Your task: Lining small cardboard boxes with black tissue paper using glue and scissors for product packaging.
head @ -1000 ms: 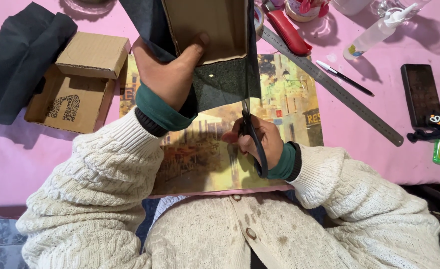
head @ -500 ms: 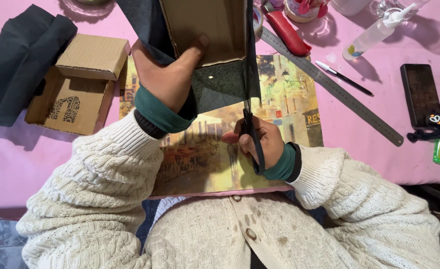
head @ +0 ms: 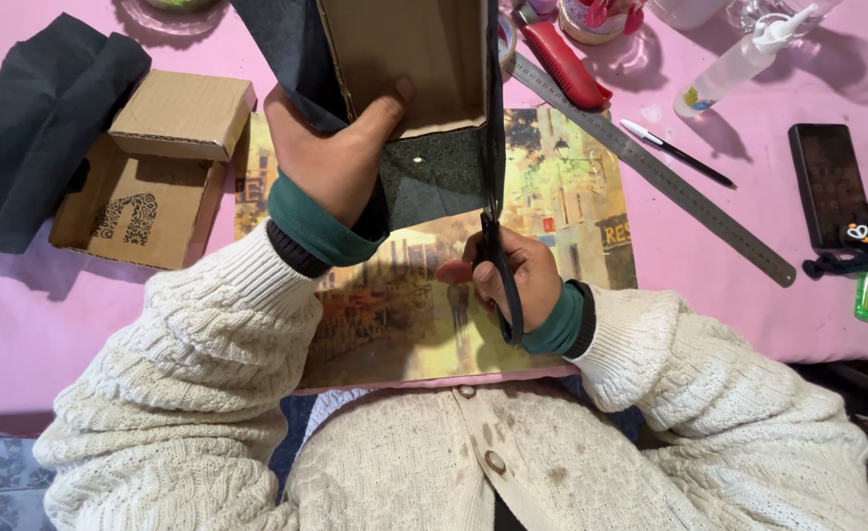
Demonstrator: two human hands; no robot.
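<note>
From the head camera I see my left hand (head: 330, 162) clamped on an open cardboard box (head: 404, 59), thumb pressed inside against its inner wall, fingers wrapped round the outside over the dark grey felt (head: 432, 177) that covers it. The box is held up above a picture mat (head: 571, 167) on the pink desk (head: 21, 305).

My right hand (head: 508, 275) has its fingers closed through the handles of black scissors (head: 498, 246), blades pointing up along the right edge of the felt. Judging from that, the felt is already wrapped round the box and the trimming along this edge is partly done; a flap hangs below the box, not yet cut away.

Left of me lie more dark felt (head: 40, 118) and a second cardboard box (head: 158, 177); to the right a steel ruler (head: 670, 182), a pen (head: 675, 152), a red cutter (head: 571, 64) and a phone (head: 829, 182).
</note>
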